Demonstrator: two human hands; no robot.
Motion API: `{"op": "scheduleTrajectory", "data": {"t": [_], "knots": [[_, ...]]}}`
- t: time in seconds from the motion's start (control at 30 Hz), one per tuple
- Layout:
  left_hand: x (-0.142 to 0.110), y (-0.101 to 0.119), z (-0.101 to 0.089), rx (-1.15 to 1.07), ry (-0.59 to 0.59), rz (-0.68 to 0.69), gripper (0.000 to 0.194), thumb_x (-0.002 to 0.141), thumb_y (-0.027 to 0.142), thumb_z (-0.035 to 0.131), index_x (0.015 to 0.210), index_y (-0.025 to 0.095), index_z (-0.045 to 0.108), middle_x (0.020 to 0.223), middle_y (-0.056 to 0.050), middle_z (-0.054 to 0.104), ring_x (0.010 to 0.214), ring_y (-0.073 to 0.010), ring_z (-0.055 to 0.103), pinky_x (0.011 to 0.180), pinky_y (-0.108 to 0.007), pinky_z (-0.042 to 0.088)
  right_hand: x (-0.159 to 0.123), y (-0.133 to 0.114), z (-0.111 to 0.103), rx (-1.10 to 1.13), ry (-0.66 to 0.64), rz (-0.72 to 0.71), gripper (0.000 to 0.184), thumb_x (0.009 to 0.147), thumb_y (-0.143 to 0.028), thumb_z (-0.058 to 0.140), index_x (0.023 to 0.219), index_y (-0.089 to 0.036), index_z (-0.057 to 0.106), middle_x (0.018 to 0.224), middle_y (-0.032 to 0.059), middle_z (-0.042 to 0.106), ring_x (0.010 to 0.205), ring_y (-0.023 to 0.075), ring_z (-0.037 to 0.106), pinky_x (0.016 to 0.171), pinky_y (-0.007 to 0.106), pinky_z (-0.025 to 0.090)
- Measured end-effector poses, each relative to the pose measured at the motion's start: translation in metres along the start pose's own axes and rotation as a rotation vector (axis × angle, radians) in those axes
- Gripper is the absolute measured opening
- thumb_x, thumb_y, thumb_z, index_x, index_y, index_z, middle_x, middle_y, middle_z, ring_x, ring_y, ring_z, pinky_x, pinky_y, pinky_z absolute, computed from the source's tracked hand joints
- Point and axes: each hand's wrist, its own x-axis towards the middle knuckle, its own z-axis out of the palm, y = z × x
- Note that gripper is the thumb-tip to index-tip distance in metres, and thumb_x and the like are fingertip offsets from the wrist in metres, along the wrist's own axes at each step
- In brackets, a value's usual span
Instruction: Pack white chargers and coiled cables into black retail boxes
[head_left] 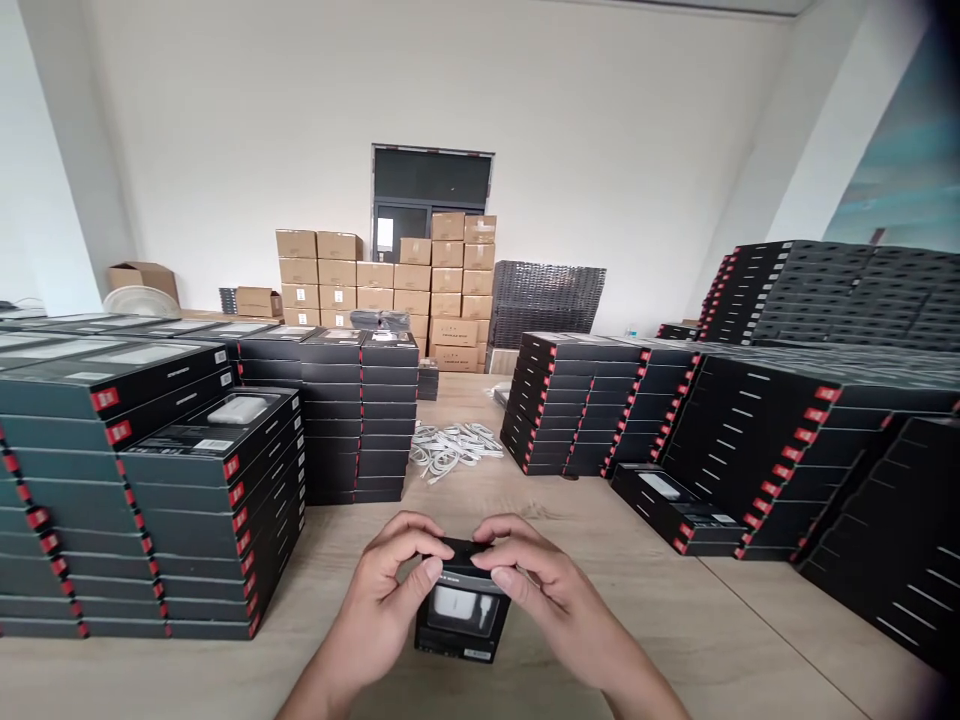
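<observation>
A black charger box (pixel 459 640) stands upright on the table right in front of me. Through its window show a white power adapter (pixel 454 603) and the white end of a cable (pixel 485 610). At the box's top left, my left hand (pixel 390 590) pinches the upper edge between thumb and fingers. My right hand (pixel 536 580) grips the top right edge the same way, its fingertips on the top flap. Parts of the box's top and sides are hidden by the fingers.
Tall stacks of black boxes rise on the left (pixel 187 540) and right (pixel 750 450). A pile of white cables (pixel 457 447) lies between them on the wooden table (pixel 570 530). One low black box (pixel 675 510) sits near the right stack. Brown cartons (pixel 448 283) stand by the wall.
</observation>
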Motion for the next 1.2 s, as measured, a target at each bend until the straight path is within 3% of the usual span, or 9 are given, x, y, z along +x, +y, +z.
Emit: {"op": "scheduleTrajectory", "data": {"t": [0.23,0.47,0.57,0.73,0.83,0.93,1.07,1.13,1.2], "knots": [[-0.004,-0.002,0.003,-0.058,-0.088,-0.040,0.028,0.085,0.027,0.061,0.112,0.025,0.062,0.113,-0.006,0.064,0.108,-0.0218,0.057,0.095,-0.034,0.042,-0.001,-0.001,-0.004,0.108,-0.053,0.023,0.021,0.091,-0.035,0.055,0.095,-0.026,0.074,0.109,0.0073,0.065,0.100,0.0214,0.063,0.087,0.033,0.050],[-0.002,-0.006,0.001,-0.203,-0.110,-0.166,0.033,0.077,0.025,0.069,0.109,0.022,0.062,0.103,-0.004,0.068,0.096,-0.0195,0.061,0.084,-0.029,0.047,-0.001,0.008,-0.001,0.269,-0.046,0.071,0.022,0.088,-0.038,0.059,0.093,-0.025,0.076,0.107,0.0074,0.064,0.099,0.0213,0.063,0.086,0.034,0.050],[-0.002,-0.008,0.000,-0.188,-0.093,-0.166,0.030,0.075,0.028,0.071,0.104,0.020,0.066,0.099,-0.006,0.070,0.092,-0.0205,0.062,0.081,-0.030,0.048,-0.004,0.009,-0.003,0.319,-0.080,0.055,0.017,0.082,-0.037,0.068,0.093,-0.028,0.076,0.113,0.0067,0.064,0.106,0.0230,0.062,0.092,0.038,0.048],[-0.002,-0.015,0.006,-0.235,-0.010,-0.174,0.032,0.077,0.030,0.069,0.108,0.022,0.066,0.110,-0.007,0.069,0.099,-0.0223,0.063,0.086,-0.033,0.049,-0.006,0.011,-0.003,0.316,-0.124,0.092,0.033,0.076,-0.033,0.074,0.109,-0.030,0.071,0.117,0.0060,0.067,0.110,0.0236,0.062,0.096,0.040,0.047],[0.000,-0.026,0.009,-0.332,0.022,-0.174,0.052,0.075,0.030,0.072,0.124,0.025,0.056,0.118,-0.009,0.066,0.106,-0.0233,0.062,0.094,-0.038,0.047,-0.002,0.020,0.004,0.230,-0.018,0.135,0.030,0.085,-0.036,0.063,0.114,-0.028,0.068,0.112,0.0073,0.070,0.104,0.0236,0.065,0.094,0.041,0.049],[0.003,-0.038,0.005,-0.437,0.183,-0.225,0.056,0.074,0.038,0.072,0.125,0.025,0.055,0.124,-0.010,0.063,0.110,-0.0238,0.061,0.099,-0.040,0.043,0.002,0.035,0.013,0.241,0.206,0.174,0.032,0.082,-0.040,0.066,0.110,-0.025,0.070,0.113,0.0083,0.071,0.105,0.0260,0.064,0.093,0.040,0.050],[0.010,-0.050,-0.004,-0.567,0.444,-0.371,0.041,0.075,0.049,0.067,0.105,0.021,0.063,0.112,-0.008,0.067,0.094,-0.0200,0.066,0.087,-0.034,0.049,0.019,0.044,0.021,0.603,0.519,0.249,0.033,0.081,-0.044,0.065,0.108,-0.025,0.068,0.109,0.0050,0.073,0.093,0.0252,0.070,0.075,0.037,0.058],[0.013,-0.053,-0.005,-0.564,0.464,-0.387,0.035,0.073,0.047,0.068,0.094,0.019,0.065,0.098,-0.006,0.070,0.084,-0.0191,0.067,0.078,-0.033,0.051,0.045,0.034,0.028,0.759,0.513,0.275,0.031,0.082,-0.043,0.064,0.108,-0.027,0.066,0.106,0.0032,0.074,0.089,0.0251,0.072,0.070,0.037,0.059],[0.015,-0.055,-0.003,-0.547,0.460,-0.387,0.029,0.069,0.042,0.072,0.086,0.018,0.066,0.086,-0.004,0.070,0.079,-0.0189,0.065,0.072,-0.031,0.050,0.085,0.011,0.042,0.777,0.380,0.256,0.030,0.083,-0.044,0.062,0.106,-0.025,0.066,0.100,0.0038,0.076,0.087,0.0259,0.072,0.068,0.038,0.059]]}}
